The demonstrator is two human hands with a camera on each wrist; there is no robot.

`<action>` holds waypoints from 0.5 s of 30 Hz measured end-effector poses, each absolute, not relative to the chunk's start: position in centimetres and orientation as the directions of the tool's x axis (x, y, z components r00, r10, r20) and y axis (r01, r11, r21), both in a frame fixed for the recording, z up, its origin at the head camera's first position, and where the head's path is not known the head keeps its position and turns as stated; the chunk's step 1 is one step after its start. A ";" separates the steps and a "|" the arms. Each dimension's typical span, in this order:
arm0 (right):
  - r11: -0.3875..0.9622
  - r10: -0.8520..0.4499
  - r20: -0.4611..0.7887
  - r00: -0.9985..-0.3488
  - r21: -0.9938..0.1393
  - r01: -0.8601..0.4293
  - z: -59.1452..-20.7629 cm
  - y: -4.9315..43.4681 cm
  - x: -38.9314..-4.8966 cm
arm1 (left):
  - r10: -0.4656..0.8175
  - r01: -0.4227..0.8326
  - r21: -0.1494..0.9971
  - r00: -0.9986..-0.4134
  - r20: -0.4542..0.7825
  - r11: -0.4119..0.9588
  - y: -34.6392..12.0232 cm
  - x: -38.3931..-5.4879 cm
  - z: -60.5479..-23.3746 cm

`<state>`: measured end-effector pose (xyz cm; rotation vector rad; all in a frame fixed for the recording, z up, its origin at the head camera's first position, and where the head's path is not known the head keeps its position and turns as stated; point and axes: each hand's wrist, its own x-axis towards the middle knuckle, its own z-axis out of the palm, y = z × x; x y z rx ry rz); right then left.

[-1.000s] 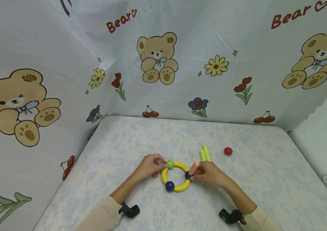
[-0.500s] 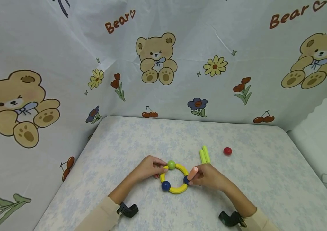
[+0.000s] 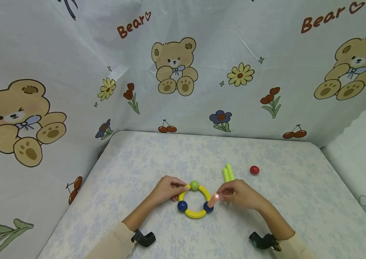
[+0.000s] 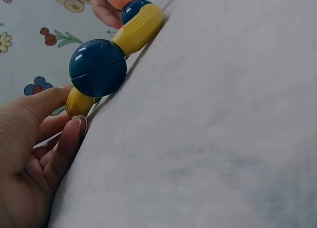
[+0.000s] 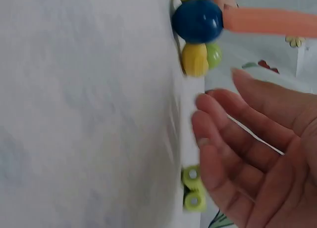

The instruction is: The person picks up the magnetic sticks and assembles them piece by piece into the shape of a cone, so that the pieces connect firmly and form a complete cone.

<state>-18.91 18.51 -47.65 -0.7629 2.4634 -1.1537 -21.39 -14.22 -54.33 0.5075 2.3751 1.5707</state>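
Curved yellow magnetic rods (image 3: 196, 214) form a ring on the table, joined by a green ball (image 3: 194, 185) and two blue balls (image 3: 182, 206). From the right-hand blue ball (image 3: 207, 207) an orange rod (image 3: 213, 200) sticks up at a tilt. My left hand (image 3: 167, 189) pinches the yellow rod at the ring's left; in the left wrist view its thumb and fingers grip the yellow end (image 4: 79, 103). Just right of the orange rod is my right hand (image 3: 239, 194), holding nothing. In the right wrist view its fingers (image 5: 218, 114) are spread from the thumb, apart from the ring.
Two light green rods (image 3: 229, 173) lie side by side behind my right hand. Farther right sits a red ball (image 3: 254, 170). A bear-printed cloth (image 3: 199, 115) hangs behind the table (image 3: 157, 154).
The ring has turned counterclockwise, carrying the orange rod toward me. My right hand has let go of the orange rod and drawn away to the right. My left hand now holds the yellow rod.
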 end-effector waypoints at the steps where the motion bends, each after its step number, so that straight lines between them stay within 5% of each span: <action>1: 0.550 -0.535 -0.035 -0.844 -0.773 -0.316 -47.6 18.9 -19.1 | 0.433 0.164 0.919 -0.902 -0.008 0.358 -14.3 -21.4 -54.4; 7: 0.624 -0.252 0.086 -0.964 -0.746 -0.230 -48.0 20.7 -20.3 | 0.530 0.287 0.882 -0.846 0.051 0.374 -14.5 -21.4 -54.2; 15: 0.665 -0.172 0.046 -0.984 -0.731 -0.150 -49.1 21.7 -21.1 | 0.538 0.302 0.875 -0.841 0.058 0.379 -14.3 -21.4 -54.2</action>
